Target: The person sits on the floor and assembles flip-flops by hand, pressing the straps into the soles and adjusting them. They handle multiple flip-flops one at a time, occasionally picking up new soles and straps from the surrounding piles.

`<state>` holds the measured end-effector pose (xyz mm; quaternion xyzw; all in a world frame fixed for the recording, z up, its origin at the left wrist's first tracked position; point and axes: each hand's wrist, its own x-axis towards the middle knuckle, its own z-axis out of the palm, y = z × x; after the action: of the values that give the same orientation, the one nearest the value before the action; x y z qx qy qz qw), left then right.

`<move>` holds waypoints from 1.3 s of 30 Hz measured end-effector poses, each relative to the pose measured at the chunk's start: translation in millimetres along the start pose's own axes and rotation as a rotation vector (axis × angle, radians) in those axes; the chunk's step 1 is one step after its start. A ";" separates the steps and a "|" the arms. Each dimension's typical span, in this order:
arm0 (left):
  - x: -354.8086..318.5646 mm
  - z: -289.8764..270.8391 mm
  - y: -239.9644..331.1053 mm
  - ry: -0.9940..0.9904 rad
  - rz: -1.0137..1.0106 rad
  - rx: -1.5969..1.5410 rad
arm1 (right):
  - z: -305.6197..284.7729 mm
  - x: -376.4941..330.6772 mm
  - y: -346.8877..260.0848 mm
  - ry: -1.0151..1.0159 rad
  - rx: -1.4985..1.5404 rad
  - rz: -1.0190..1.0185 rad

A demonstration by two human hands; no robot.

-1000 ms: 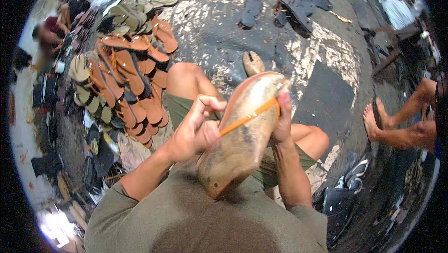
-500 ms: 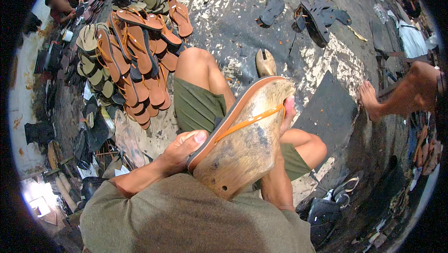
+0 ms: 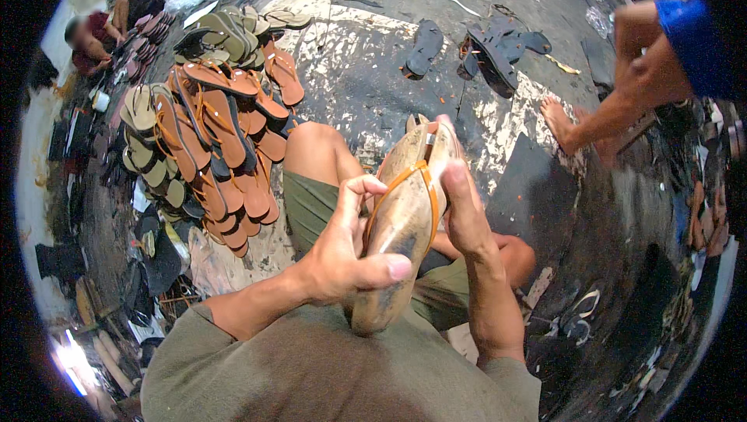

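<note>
I hold a tan wooden foot-shaped form (image 3: 397, 243) upright over my lap, with an orange sandal strap (image 3: 424, 181) stretched across it and a thin sole against its far side. My left hand (image 3: 342, 255) grips the form's near end, thumb pressed flat on the wood and fingers curled by the strap. My right hand (image 3: 463, 208) clasps the form's right edge near the top, fingers wrapped over the sole. My bare knee (image 3: 319, 150) shows just behind.
A big heap of brown and orange sandals (image 3: 218, 142) lies on the floor to my left. Dark soles (image 3: 482, 49) lie scattered ahead. Another person's bare legs (image 3: 615, 103) stand at the right, and a seated person (image 3: 89, 37) is at far left.
The form has turned more upright and edge-on to me. My left hand shifted down to its near end, and my right hand slid up along the right edge.
</note>
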<state>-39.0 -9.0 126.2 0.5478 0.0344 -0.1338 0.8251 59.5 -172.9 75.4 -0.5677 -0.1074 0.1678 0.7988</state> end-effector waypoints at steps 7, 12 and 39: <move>59.8 -10.2 0.5 -0.094 0.279 -0.633 | 21.4 -78.3 40.6 -0.569 1.358 0.471; 84.3 -16.0 -13.3 -0.126 0.223 -0.427 | 22.1 -63.7 9.7 -0.265 1.022 0.319; 64.8 -34.6 -48.9 -0.001 0.144 0.232 | -14.8 -29.8 72.0 0.006 -0.060 -0.009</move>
<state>13.8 -7.1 55.5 0.6403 -0.0213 -0.0775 0.7639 26.9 -175.8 3.2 -0.5912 -0.1128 0.1591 0.7826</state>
